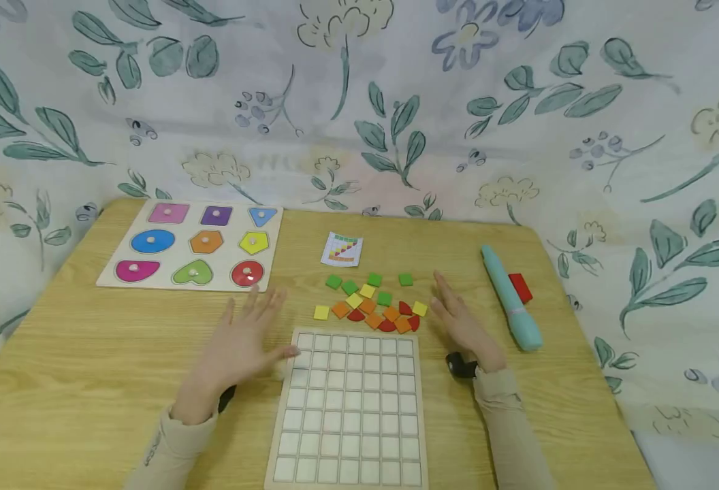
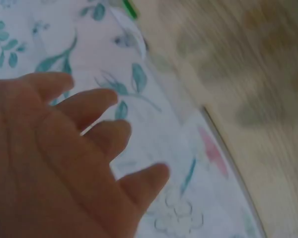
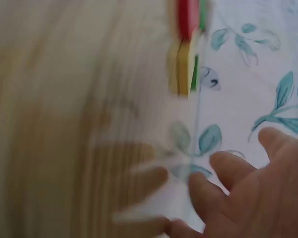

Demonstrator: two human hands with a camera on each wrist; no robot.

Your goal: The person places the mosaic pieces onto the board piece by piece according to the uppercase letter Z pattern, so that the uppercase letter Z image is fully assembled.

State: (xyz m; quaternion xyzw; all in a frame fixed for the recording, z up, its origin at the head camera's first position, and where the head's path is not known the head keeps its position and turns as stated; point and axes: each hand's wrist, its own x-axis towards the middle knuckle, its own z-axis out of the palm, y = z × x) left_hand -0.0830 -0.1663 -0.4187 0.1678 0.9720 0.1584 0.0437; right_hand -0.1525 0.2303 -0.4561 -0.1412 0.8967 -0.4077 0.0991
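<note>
My left hand [image 1: 237, 347] has its fingers spread, with the thumb near the top left corner of a wooden grid board [image 1: 350, 398]. My right hand [image 1: 462, 323] holds nothing, its fingers extended just right of a loose group of small tiles. Among these are green squares [image 1: 374, 280], yellow squares [image 1: 321, 312], orange squares [image 1: 340, 309] and red rounded pieces [image 1: 387, 326]. They lie beyond the board's far edge. In the left wrist view the left hand [image 2: 84, 148] holds nothing. The right wrist view catches a yellow tile [image 3: 181, 67] past the right hand [image 3: 253, 193].
A small printed card [image 1: 342, 250] with a coloured grid pattern lies behind the tiles. At the back left is a knobbed shape puzzle [image 1: 183, 235]. To the right lie a teal club-shaped object [image 1: 509, 299] and a red block [image 1: 521, 288]. Floral cloth [image 1: 335, 136] hangs behind the table.
</note>
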